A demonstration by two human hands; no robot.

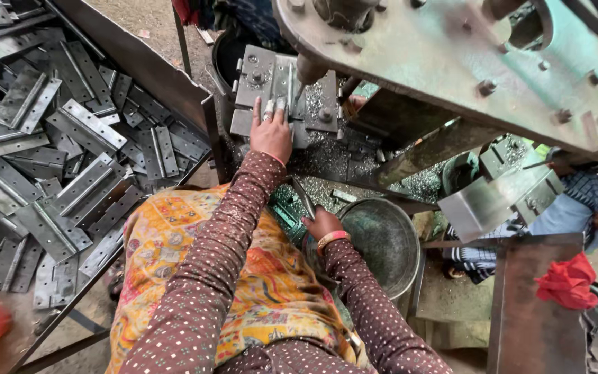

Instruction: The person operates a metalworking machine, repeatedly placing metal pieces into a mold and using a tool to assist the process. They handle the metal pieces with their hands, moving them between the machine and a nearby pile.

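Nearest, right hand (323, 223) closed around a thin flat grey steel piece (304, 197), just beside the rim of a round dark metal basin (382, 239). Farther out, left hand (271, 135) pressed flat, fingers extended, onto a grey steel hinge plate (275, 83) seated in the press fixture (316, 104) under the punch. Probably stiff, moderately heavy, sharp-edged and a little slick; best gripped by the long flat edges. Left of both hands, heaped grey steel hinges (70, 152) on a tabletop (150, 66). Metal chips beyond.
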